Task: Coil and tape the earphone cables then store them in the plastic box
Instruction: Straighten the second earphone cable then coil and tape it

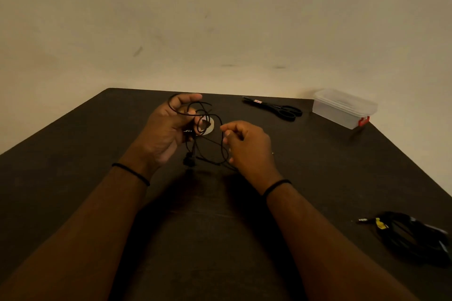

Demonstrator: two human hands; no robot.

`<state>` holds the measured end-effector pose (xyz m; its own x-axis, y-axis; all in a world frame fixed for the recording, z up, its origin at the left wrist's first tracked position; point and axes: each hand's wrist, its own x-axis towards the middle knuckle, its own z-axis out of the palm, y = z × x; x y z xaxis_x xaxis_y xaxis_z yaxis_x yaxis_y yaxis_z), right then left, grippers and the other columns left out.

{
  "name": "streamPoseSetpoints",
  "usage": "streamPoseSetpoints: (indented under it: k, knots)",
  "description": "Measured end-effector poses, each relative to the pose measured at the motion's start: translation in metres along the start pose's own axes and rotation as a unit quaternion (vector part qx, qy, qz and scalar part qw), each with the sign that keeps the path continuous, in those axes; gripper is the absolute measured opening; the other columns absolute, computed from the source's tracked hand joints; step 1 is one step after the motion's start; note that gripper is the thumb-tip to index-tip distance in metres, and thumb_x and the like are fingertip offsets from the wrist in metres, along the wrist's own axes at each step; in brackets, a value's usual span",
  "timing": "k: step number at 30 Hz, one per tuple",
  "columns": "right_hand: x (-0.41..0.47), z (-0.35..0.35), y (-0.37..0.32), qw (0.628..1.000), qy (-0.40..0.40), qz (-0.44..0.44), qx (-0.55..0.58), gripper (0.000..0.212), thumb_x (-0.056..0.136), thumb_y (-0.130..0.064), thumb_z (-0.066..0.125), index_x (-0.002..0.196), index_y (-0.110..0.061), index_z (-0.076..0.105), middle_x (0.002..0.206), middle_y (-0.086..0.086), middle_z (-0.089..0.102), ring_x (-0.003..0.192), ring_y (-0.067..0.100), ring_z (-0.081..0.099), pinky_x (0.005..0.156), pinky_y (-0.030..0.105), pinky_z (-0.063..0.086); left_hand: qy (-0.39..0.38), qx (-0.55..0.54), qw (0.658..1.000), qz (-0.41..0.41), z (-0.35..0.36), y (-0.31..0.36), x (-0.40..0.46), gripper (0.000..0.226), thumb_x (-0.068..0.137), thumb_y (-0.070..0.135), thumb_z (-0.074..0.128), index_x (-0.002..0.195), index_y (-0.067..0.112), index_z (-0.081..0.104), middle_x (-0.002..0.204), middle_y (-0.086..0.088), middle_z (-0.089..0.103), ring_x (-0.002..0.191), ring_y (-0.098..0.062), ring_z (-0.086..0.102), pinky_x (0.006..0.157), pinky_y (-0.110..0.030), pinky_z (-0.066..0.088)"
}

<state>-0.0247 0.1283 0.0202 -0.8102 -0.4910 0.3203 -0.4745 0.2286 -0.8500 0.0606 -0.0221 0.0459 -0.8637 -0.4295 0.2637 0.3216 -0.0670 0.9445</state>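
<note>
A thin black earphone cable hangs in loose loops between my hands above the dark table. My left hand holds several loops wound round its fingers, palm turned right. My right hand pinches a strand of the same cable between thumb and forefinger. The earbuds dangle below my left hand. A roll of clear tape lies on the table behind the loops, partly hidden. The clear plastic box with a red latch stands shut at the far right.
Black scissors lie at the back of the table, left of the box. A coiled black cable bundle with a yellow tag lies at the near right edge. A plain wall rises behind the table.
</note>
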Motion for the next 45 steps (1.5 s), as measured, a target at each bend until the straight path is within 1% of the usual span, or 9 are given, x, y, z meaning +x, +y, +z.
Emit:
streamPoseSetpoints:
  k: [5, 9, 18, 21, 25, 31, 36, 42, 45]
  knots:
    - [-0.004, 0.0, -0.003, 0.993, -0.071, -0.093, -0.008, 0.021, 0.093, -0.012, 0.063, 0.111, -0.017, 0.074, 0.104, -0.006, 0.071, 0.083, -0.002, 0.06, 0.076, 0.008, 0.045, -0.044, -0.045, 0.998, -0.031, 0.002, 0.0, -0.001, 0.05, 0.08, 0.005, 0.052, 0.131, 0.006, 0.052, 0.072, -0.006, 0.053, 0.057, -0.012, 0.05, 0.05, -0.023, 0.042]
    - [-0.007, 0.003, -0.004, 0.991, -0.114, -0.066, 0.005, 0.008, 0.091, -0.02, 0.068, 0.086, -0.018, 0.075, 0.083, -0.003, 0.072, 0.072, 0.004, 0.063, 0.071, 0.026, 0.054, -0.057, -0.043, 0.997, -0.044, 0.002, 0.0, -0.001, 0.047, 0.083, 0.007, 0.052, 0.13, 0.009, 0.054, 0.074, -0.005, 0.056, 0.06, -0.013, 0.053, 0.05, -0.024, 0.042]
    - [0.003, -0.018, -0.011, 0.909, 0.305, 0.055, 0.279, 0.021, 0.099, -0.013, 0.046, 0.083, -0.021, 0.054, 0.066, -0.004, 0.06, 0.05, 0.004, 0.046, 0.051, 0.021, 0.04, 0.12, -0.032, 0.988, -0.094, 0.001, -0.001, 0.001, 0.028, 0.096, 0.001, 0.042, 0.115, 0.016, 0.056, 0.069, 0.002, 0.062, 0.06, -0.007, 0.064, 0.047, -0.021, 0.03]
    - [0.001, -0.018, -0.014, 0.908, 0.234, 0.121, 0.327, 0.015, 0.1, -0.014, 0.044, 0.091, -0.016, 0.055, 0.063, -0.001, 0.063, 0.048, 0.006, 0.049, 0.045, 0.018, 0.04, 0.137, -0.006, 0.985, -0.105, 0.004, -0.004, 0.0, 0.027, 0.096, 0.001, 0.043, 0.113, 0.017, 0.057, 0.068, 0.003, 0.064, 0.06, -0.01, 0.063, 0.047, -0.023, 0.032]
    - [-0.001, -0.013, -0.011, 0.985, 0.004, 0.125, 0.116, 0.018, 0.096, -0.015, 0.05, 0.083, -0.012, 0.062, 0.059, -0.001, 0.062, 0.058, 0.014, 0.054, 0.052, 0.024, 0.043, 0.153, 0.008, 0.982, -0.111, 0.001, -0.004, 0.001, 0.027, 0.096, 0.0, 0.042, 0.114, 0.014, 0.055, 0.072, -0.002, 0.061, 0.058, -0.014, 0.065, 0.044, -0.022, 0.034]
    - [0.002, -0.021, -0.014, 0.937, 0.233, 0.092, 0.244, 0.017, 0.097, -0.012, 0.045, 0.084, -0.012, 0.056, 0.05, -0.005, 0.058, 0.046, 0.008, 0.05, 0.044, 0.021, 0.036, 0.203, 0.052, 0.971, -0.115, -0.001, -0.005, 0.001, 0.027, 0.096, 0.003, 0.043, 0.118, 0.014, 0.056, 0.077, -0.003, 0.064, 0.059, -0.014, 0.062, 0.041, -0.021, 0.032]
    - [-0.001, -0.03, -0.014, 0.926, 0.188, -0.04, 0.326, 0.035, 0.097, -0.008, 0.045, 0.063, -0.013, 0.05, 0.051, 0.005, 0.045, 0.041, 0.014, 0.045, 0.043, 0.021, 0.038, 0.196, -0.006, 0.976, -0.095, -0.001, -0.001, -0.001, 0.025, 0.097, 0.007, 0.047, 0.12, 0.011, 0.056, 0.086, -0.004, 0.074, 0.073, -0.018, 0.073, 0.04, -0.02, 0.038]
    - [-0.004, -0.02, -0.006, 0.962, 0.045, -0.211, -0.169, 0.04, 0.086, -0.026, 0.061, 0.055, -0.028, 0.037, 0.053, -0.009, 0.041, 0.051, 0.008, 0.038, 0.049, 0.024, 0.031, 0.173, -0.032, 0.983, -0.053, 0.005, 0.005, -0.004, 0.028, 0.096, 0.008, 0.048, 0.123, 0.01, 0.055, 0.094, -0.006, 0.076, 0.076, -0.018, 0.074, 0.04, -0.019, 0.038]
    - [-0.005, -0.013, -0.008, 0.959, 0.067, -0.211, -0.177, 0.022, 0.085, -0.03, 0.065, 0.07, -0.028, 0.048, 0.071, -0.01, 0.05, 0.068, 0.005, 0.045, 0.057, 0.021, 0.036, 0.157, -0.047, 0.985, -0.046, 0.009, 0.007, -0.006, 0.029, 0.095, 0.008, 0.048, 0.124, 0.01, 0.054, 0.104, -0.008, 0.074, 0.086, -0.021, 0.073, 0.041, -0.019, 0.039]
